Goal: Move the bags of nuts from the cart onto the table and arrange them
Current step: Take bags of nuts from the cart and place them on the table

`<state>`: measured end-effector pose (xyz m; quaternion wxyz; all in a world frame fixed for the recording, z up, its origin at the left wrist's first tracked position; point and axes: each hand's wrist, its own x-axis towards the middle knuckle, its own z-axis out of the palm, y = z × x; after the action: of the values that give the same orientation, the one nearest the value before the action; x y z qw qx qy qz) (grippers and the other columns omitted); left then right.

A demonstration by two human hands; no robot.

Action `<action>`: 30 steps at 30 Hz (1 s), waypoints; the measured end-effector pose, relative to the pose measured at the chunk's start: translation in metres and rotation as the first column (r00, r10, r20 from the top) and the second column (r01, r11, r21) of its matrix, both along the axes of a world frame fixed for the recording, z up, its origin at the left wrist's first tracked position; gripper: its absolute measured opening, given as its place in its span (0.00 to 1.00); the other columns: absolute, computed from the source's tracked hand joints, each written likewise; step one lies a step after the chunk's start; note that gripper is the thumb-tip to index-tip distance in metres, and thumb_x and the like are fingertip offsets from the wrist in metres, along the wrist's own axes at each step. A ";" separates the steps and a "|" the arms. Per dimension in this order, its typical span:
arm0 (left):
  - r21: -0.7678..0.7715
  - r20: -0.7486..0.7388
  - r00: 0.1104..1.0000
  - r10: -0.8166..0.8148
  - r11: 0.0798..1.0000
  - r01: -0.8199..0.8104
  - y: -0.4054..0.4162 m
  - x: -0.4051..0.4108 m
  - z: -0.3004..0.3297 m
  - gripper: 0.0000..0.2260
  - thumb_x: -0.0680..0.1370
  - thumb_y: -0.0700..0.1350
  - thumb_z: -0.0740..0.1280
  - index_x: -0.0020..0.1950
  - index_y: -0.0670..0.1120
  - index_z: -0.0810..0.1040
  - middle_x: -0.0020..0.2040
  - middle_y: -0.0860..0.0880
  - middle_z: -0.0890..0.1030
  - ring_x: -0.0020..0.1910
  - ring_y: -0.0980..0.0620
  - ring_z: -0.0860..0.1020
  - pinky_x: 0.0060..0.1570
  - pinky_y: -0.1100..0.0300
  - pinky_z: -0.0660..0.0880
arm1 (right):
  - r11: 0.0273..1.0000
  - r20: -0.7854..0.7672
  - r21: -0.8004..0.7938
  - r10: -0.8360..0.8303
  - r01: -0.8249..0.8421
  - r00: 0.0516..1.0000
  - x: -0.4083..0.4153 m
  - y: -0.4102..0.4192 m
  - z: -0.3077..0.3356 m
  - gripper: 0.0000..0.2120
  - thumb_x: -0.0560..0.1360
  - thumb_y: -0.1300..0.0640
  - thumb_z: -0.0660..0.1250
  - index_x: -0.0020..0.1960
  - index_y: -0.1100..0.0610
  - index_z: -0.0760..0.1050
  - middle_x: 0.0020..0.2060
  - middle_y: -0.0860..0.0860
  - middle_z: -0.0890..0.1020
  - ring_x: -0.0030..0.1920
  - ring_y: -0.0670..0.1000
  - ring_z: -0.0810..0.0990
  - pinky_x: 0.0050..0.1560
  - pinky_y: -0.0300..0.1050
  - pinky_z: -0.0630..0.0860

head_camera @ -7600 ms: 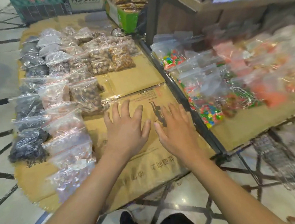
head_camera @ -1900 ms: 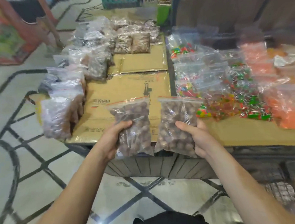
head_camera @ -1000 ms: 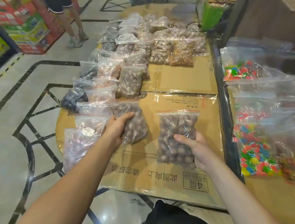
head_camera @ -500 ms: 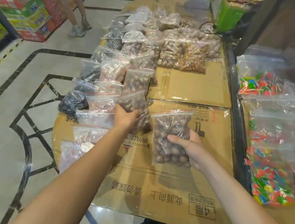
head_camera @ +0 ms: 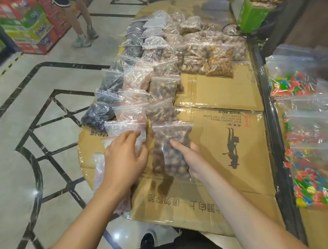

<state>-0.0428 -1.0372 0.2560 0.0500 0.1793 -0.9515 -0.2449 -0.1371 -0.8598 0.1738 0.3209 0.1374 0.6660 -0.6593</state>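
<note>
Right hand [head_camera: 191,157] fingers clamped on crinkly clear nut bag [head_camera: 174,149], left hand [head_camera: 123,160] fingers spread, cardboard [head_camera: 231,158].

The table [head_camera: 225,91] is covered with flat brown cardboard [head_camera: 214,189] that has print on it. Clear bags of nuts [head_camera: 165,84] lie on the cardboard in rows, mostly on the left and far end. The dark bags [head_camera: 97,116] sit along the left edge. One bag of round brown nuts [head_camera: 173,153] lies nearest, beside the rows.
</note>
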 end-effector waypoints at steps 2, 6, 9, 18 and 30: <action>-0.029 0.018 1.000 -0.005 1.000 0.005 -0.011 0.013 -0.004 0.23 0.76 0.55 0.60 0.67 0.46 0.79 0.65 0.47 0.79 0.64 0.43 0.77 0.63 0.42 0.74 | 0.997 -0.014 0.079 0.012 -0.011 1.000 -0.007 -0.028 -0.004 0.57 0.56 0.28 0.81 0.76 0.50 0.65 0.67 0.48 0.80 0.66 0.56 0.80 0.68 0.58 0.76; -0.115 0.052 0.996 -0.070 0.990 0.076 -0.026 0.032 -0.010 0.22 0.75 0.55 0.61 0.64 0.48 0.80 0.64 0.47 0.80 0.63 0.42 0.78 0.60 0.44 0.74 | 0.900 -0.126 0.436 0.091 -0.027 0.988 -0.001 -0.053 -0.005 0.49 0.66 0.28 0.70 0.75 0.53 0.57 0.62 0.50 0.78 0.61 0.58 0.79 0.64 0.58 0.77; -0.167 0.083 0.990 -0.110 0.978 0.122 -0.033 0.035 -0.013 0.19 0.78 0.54 0.64 0.67 0.50 0.77 0.68 0.47 0.78 0.67 0.42 0.75 0.63 0.43 0.69 | 0.845 -0.177 0.535 0.139 -0.023 0.974 0.014 -0.049 -0.005 0.48 0.68 0.32 0.69 0.80 0.53 0.58 0.73 0.54 0.72 0.71 0.60 0.74 0.69 0.62 0.74; -0.230 0.142 0.934 -0.327 0.907 0.352 -0.018 0.015 -0.020 0.23 0.78 0.59 0.55 0.67 0.49 0.76 0.70 0.43 0.74 0.69 0.35 0.70 0.67 0.38 0.66 | 0.663 -0.443 0.743 0.380 0.095 0.812 0.089 -0.001 0.046 0.29 0.84 0.43 0.60 0.81 0.54 0.61 0.81 0.52 0.62 0.81 0.53 0.58 0.81 0.51 0.55; -0.316 0.070 0.718 -0.692 0.667 0.674 0.139 0.026 -0.007 0.26 0.80 0.62 0.53 0.74 0.52 0.70 0.76 0.41 0.68 0.74 0.32 0.64 0.71 0.34 0.59 | 0.232 -0.440 0.896 0.343 0.379 0.830 0.188 0.127 0.073 0.28 0.84 0.40 0.55 0.79 0.54 0.66 0.80 0.55 0.66 0.80 0.63 0.59 0.77 0.66 0.61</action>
<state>-0.0167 -0.8983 0.2492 0.0094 -0.2074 -0.9737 -0.0934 0.0510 -0.7332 0.2466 -0.0535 0.1148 0.9856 -0.1118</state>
